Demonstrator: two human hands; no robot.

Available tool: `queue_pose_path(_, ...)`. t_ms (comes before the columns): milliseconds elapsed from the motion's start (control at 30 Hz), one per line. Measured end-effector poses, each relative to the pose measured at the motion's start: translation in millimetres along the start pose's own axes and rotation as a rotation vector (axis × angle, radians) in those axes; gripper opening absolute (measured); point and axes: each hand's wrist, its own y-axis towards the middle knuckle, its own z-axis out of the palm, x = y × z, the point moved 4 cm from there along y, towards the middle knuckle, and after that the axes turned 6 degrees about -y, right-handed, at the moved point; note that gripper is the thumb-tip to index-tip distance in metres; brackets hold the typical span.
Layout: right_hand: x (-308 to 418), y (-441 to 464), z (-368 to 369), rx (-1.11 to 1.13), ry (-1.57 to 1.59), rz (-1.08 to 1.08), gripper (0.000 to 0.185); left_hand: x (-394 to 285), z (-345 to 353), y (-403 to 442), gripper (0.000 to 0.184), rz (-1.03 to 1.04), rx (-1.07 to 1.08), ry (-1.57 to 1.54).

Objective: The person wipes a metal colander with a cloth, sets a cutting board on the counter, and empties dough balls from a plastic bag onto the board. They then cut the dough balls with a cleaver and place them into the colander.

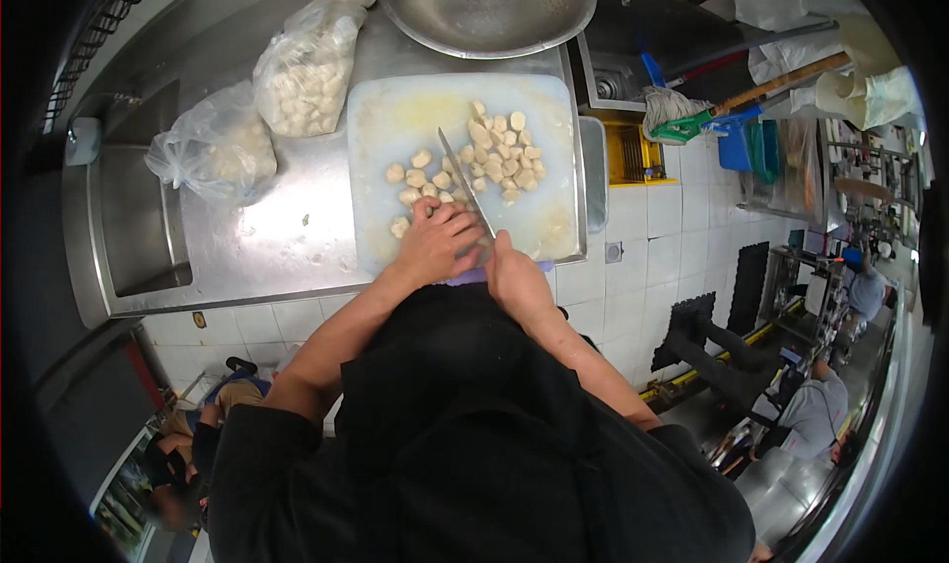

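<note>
Right hand closed around the handle of a knife, the handle mostly hidden by the fingers; the blade points away from the person and slants leftward toward its tip. Left hand with fingers bent, its fingertips just beside the blade near the handle; whether it has hold of a piece cannot be told, since the hand covers what lies beneath. Both hands are at the near edge of a white cutting board. On the board, pale food pieces lie in two groups, the larger to the right of the blade, the smaller to its left and in front of the left hand. A purple cloth shows at the board's near edge, below the hands. The board rests on a metal counter. To its left stand two clear plastic bags, the one nearer the board filled with similar pale pieces. Beyond the board's far edge sits a large metal bowl; at the far left, a sink.
</note>
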Motion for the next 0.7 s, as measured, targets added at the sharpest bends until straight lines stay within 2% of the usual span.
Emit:
queue_pose_path(133,-14.6,4.9,18.6,-0.04,-0.029,-0.041,0.025,1.4,3.3,-0.8,0.026,0.004,-0.067,-0.004)
queue_pose_path(300,-18.9,17.1,23.8,-0.061,-0.028,-0.033,0.025,1.0,1.3,-0.5,0.027,-0.003,-0.054,-0.018)
queue_pose_path(433,-17.5,44.3,16.3,-0.072,0.001,-0.062,0.023,-5.6,-3.2,3.7,0.025,-0.007,-0.008,0.026)
queue_pose_path(500,-15.7,58.6,6.2,-0.123,0.022,-0.088,0.023,-2.8,-4.4,8.3,0.024,-0.053,-0.077,0.033)
queue_pose_path(700,-19.4,59.2,-28.7,-0.162,0.003,-0.158,0.019,2.0,-4.2,23.2,0.02,-0.047,-0.065,0.03)
